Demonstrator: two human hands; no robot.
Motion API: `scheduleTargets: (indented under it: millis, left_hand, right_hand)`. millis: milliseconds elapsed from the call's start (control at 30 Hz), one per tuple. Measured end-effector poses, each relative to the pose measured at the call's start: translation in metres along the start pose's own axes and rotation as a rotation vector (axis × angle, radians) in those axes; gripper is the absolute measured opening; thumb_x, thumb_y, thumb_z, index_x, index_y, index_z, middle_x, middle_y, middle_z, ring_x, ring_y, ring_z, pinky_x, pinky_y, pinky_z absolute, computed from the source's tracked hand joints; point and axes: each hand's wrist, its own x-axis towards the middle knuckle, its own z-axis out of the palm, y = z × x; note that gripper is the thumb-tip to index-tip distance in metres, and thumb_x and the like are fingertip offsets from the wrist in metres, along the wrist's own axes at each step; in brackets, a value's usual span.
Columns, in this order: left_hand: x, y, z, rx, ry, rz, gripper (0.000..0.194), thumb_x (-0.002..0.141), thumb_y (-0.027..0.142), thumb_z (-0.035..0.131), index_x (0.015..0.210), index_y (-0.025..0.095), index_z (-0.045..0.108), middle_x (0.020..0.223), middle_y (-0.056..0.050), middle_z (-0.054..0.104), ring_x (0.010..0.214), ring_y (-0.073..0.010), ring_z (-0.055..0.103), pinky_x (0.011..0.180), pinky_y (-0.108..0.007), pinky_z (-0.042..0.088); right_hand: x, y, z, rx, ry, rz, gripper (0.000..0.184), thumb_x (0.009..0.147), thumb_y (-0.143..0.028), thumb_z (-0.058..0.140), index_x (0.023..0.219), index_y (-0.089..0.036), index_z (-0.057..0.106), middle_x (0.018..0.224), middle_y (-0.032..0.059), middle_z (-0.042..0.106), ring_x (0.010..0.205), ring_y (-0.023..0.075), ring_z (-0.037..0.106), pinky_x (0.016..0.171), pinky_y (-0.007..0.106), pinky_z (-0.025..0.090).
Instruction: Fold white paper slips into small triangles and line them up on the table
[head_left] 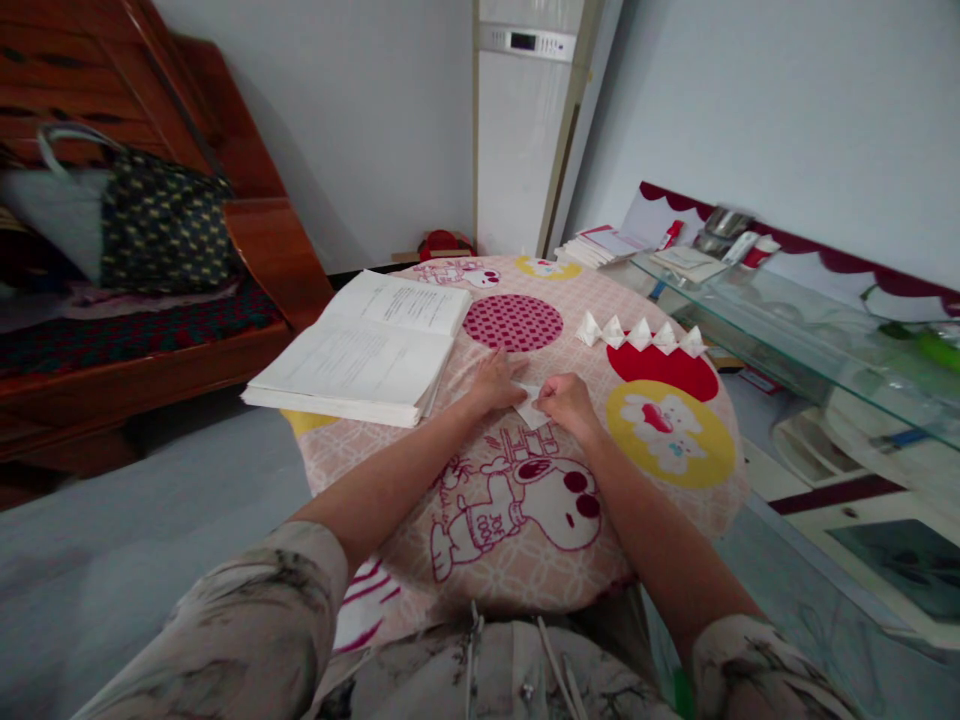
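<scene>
A small piece of folded white paper (532,412) lies on the round cloth-covered table (480,590), between my two hands. My left hand (495,382) rests low on the table at the paper's left side, its fingers stretched out and its thumb touching the paper's edge. At the right side, my right hand (566,402) is closed in a pinch on the paper. Several folded white paper pieces with pointed tops (641,335) stand in a row toward the far right of the table.
A thick open book (360,350) lies at the table's left. A glass shelf (825,350) with papers and small containers stands to the right. Beyond the table is a tall white air conditioner (521,140). A wooden bench (262,260) holds a patterned bag (161,225) on the left.
</scene>
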Motion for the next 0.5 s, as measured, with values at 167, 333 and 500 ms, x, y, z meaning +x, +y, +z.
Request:
scheduleTargets:
  millis: [167, 333, 500]
  left_hand:
    - [0.002, -0.013, -0.007, -0.061, -0.014, 0.03, 0.072, 0.074, 0.02, 0.067, 0.145, 0.019, 0.055, 0.156, -0.019, 0.045, 0.139, -0.04, 0.046, 0.112, -0.054, 0.043]
    - [-0.005, -0.024, -0.02, -0.095, -0.011, 0.017, 0.066, 0.069, 0.008, 0.061, 0.134, 0.014, 0.066, 0.15, -0.018, 0.052, 0.137, -0.0366, 0.05, 0.115, -0.048, 0.041]
    - [-0.017, -0.031, -0.023, -0.202, 0.116, 0.052, 0.045, 0.083, 0.013, 0.049, 0.121, 0.02, 0.073, 0.126, -0.006, 0.072, 0.118, -0.0226, 0.064, 0.107, -0.037, 0.048]
  right_hand:
    - [0.0, 0.002, 0.002, 0.014, 0.009, 0.0, 0.005, 0.072, -0.017, 0.075, 0.068, -0.018, 0.072, 0.06, -0.0008, 0.066, 0.058, 0.0129, 0.061, 0.058, 0.022, 0.045]
    - [-0.001, 0.001, 0.002, -0.002, 0.017, 0.01, 0.005, 0.072, -0.017, 0.074, 0.067, -0.018, 0.072, 0.06, -0.0005, 0.066, 0.059, 0.0131, 0.06, 0.058, 0.022, 0.043]
    - [-0.004, 0.0, 0.0, -0.044, 0.046, -0.038, 0.004, 0.071, -0.017, 0.073, 0.067, -0.017, 0.073, 0.065, 0.0015, 0.07, 0.062, 0.0139, 0.061, 0.061, 0.023, 0.042]
